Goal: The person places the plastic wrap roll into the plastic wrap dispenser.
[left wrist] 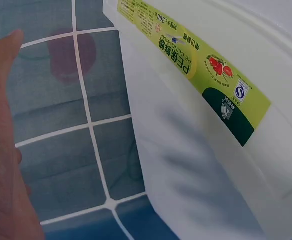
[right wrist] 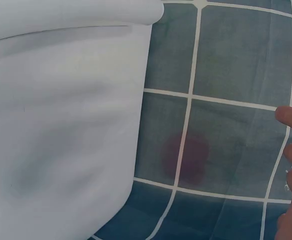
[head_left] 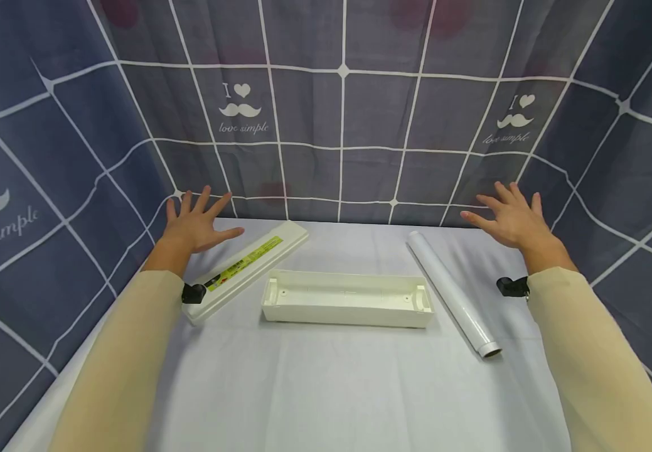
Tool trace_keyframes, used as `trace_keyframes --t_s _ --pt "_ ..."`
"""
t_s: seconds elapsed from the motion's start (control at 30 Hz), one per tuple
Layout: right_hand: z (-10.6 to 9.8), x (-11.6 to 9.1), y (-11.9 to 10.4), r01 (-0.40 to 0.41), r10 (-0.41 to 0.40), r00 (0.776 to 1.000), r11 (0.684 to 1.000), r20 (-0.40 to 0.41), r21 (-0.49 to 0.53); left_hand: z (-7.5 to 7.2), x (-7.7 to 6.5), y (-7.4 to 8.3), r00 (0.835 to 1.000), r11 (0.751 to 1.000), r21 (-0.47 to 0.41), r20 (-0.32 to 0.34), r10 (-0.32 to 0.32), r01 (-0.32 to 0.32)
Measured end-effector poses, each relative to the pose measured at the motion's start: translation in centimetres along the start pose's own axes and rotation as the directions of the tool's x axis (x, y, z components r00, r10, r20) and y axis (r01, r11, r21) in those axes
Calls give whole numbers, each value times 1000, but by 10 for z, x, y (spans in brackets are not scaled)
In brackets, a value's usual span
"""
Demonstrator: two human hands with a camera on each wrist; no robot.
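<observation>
With fingers spread and nothing held, my left hand [head_left: 192,227] hovers beside a long white cling wrap box lid [head_left: 246,271]. The lid lies slantwise and bears a green and yellow label [left wrist: 201,70] reading "PE cling wrap". In the middle of the table sits a white open-topped box base [head_left: 348,314], its inside bare. To its right a white roll of cling wrap [head_left: 452,292] lies at a slant, its hollow end towards me. My right hand [head_left: 512,220], fingers also spread, is beyond and to the right of the roll, touching nothing. Parts of both hands show at the wrist views' edges.
A white cloth [head_left: 326,389] covers the table. Dark blue-grey checked curtains [head_left: 309,113] stand close behind it and on both sides. Each wrist wears a small black camera mount [head_left: 513,287] over a pale yellow sleeve [head_left: 597,351].
</observation>
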State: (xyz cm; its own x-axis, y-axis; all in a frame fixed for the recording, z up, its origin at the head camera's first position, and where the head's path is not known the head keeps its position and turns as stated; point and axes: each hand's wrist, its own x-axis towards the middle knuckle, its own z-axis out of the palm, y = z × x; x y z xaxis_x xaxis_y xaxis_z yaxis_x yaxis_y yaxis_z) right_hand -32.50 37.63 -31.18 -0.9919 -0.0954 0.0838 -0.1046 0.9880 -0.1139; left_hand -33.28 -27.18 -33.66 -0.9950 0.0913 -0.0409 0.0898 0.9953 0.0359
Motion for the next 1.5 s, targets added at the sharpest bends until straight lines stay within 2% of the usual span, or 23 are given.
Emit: trace_keyframes --t_s 0.23,0.53,0.77,0.97,1.27,1.5 --pt "6 -4 -2 3 -3 1000 1000 -20 3 2 -4 2 1000 1000 -13 -2 6 -6" --pt "14 -15 -6 15 -14 999 1000 -28 2 12 -5 4 1000 1000 14 -19 14 -14" --pt "22 -27 -18 43 -43 998 999 -53 -3 24 -10 8 999 999 26 -25 42 -41" --pt "32 -41 -32 79 -80 991 997 -106 -10 33 -15 14 997 997 48 -29 68 -67" --pt "52 -63 -43 128 -125 980 992 -158 9 41 -29 29 991 993 45 -67 115 -113" --pt "63 -80 -50 158 -153 969 987 -194 10 49 -41 39 979 987 29 -127 159 -157"
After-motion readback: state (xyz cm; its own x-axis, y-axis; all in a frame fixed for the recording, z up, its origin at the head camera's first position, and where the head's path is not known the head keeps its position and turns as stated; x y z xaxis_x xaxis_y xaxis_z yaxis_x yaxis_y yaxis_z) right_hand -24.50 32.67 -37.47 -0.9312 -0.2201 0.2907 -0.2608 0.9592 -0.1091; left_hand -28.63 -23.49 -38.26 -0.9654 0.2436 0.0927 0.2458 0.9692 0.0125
